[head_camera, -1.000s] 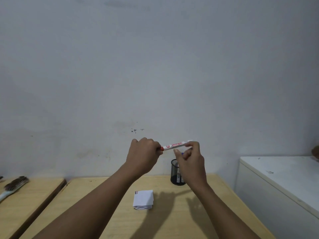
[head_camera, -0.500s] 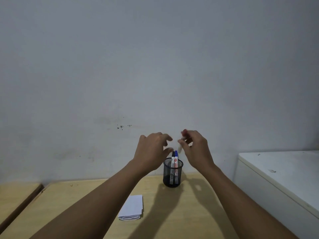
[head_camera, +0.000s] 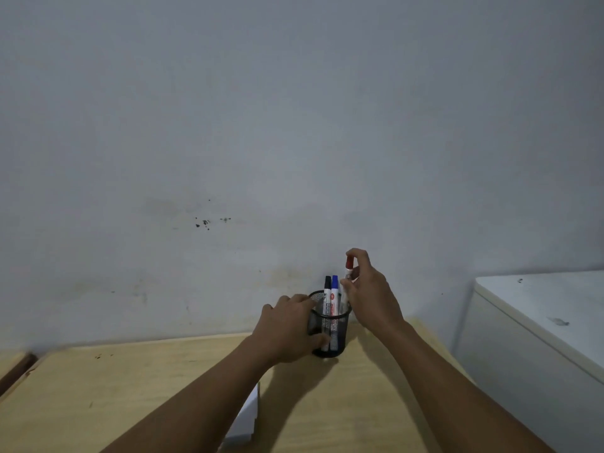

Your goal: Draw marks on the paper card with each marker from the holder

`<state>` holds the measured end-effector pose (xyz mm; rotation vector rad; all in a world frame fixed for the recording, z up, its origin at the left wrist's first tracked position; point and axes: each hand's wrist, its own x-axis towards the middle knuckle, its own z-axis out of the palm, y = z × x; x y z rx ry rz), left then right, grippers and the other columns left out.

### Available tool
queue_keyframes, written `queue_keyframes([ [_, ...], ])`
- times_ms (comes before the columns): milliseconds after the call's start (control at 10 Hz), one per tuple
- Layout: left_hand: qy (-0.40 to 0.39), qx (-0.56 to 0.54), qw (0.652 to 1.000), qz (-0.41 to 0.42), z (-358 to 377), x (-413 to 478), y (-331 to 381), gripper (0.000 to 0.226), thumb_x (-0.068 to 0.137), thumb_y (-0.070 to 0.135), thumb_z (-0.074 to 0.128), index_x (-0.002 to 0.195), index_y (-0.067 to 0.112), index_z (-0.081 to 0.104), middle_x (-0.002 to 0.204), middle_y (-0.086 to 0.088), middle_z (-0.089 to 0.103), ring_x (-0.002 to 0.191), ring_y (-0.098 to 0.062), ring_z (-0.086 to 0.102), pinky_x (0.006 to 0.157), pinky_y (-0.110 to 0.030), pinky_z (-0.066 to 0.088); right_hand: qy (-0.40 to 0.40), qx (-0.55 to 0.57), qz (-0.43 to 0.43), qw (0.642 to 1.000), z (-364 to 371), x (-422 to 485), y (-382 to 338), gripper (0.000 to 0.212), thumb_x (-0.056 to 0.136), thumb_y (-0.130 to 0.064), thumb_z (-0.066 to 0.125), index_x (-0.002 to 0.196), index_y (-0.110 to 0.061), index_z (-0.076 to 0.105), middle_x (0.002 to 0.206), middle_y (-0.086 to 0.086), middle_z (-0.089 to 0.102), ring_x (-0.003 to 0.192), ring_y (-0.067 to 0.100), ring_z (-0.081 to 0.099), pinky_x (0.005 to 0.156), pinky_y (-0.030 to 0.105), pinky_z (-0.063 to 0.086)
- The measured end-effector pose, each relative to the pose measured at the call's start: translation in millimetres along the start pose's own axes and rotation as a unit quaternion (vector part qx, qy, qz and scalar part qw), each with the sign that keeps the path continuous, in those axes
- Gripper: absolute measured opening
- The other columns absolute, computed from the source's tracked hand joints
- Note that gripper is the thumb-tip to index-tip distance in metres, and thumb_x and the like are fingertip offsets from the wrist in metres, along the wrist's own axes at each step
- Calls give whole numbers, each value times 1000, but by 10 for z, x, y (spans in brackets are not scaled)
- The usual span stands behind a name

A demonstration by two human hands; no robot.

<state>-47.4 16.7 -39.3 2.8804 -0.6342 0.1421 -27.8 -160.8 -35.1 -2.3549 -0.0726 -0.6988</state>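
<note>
A black mesh holder [head_camera: 336, 338] stands on the wooden table [head_camera: 130, 387] near the wall. A black-capped marker [head_camera: 327, 294] and a blue-capped marker [head_camera: 334, 294] stand upright in it. My left hand [head_camera: 287, 331] wraps around the holder's left side. My right hand [head_camera: 371, 291] pinches a red-capped marker [head_camera: 348, 268] upright, its lower end inside the holder's right side. The white paper card [head_camera: 246, 416] lies on the table nearer to me, mostly hidden under my left forearm.
A white cabinet [head_camera: 539, 322] stands to the right of the table, its top higher than the tabletop. A grey wall [head_camera: 294, 125] rises directly behind the holder. A gap and a second wooden surface [head_camera: 9, 361] lie at the far left.
Both hands held the red marker level in the air, then dropped toward the holder. Now my left hand grips the holder and my right hand holds the red marker upright in it.
</note>
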Motion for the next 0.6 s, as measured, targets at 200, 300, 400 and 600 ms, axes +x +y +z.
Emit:
queue_keyframes([
  [200,45,-33,998,5,102,63,-56,66,85,55,63,139,20,49,147,-1,47,126,-23,48,101,-45,40,-59,5,46,997,261,46,194,41,91,-17,61,124,-35,47,99,2,64,88,24,62,72,42,55],
  [300,51,-37,998,8,118,68,-66,66,85,55,63,140,21,49,147,-1,46,127,-23,47,101,-46,39,-50,0,44,998,327,71,210,33,95,-24,57,126,-33,53,110,2,65,102,24,60,81,45,55],
  [400,47,-32,998,8,120,65,-67,67,85,54,62,141,21,47,147,-2,46,128,-24,46,102,-46,39,-47,-18,42,998,327,112,196,32,99,-23,48,129,-29,57,119,4,61,110,24,58,88,48,54],
  [600,67,-33,997,-6,-113,-77,-72,72,86,58,60,146,23,40,151,-2,41,133,-24,42,104,-47,37,-32,-38,33,998,89,62,-55,40,102,-26,44,141,-33,48,130,5,56,121,22,52,97,52,50],
])
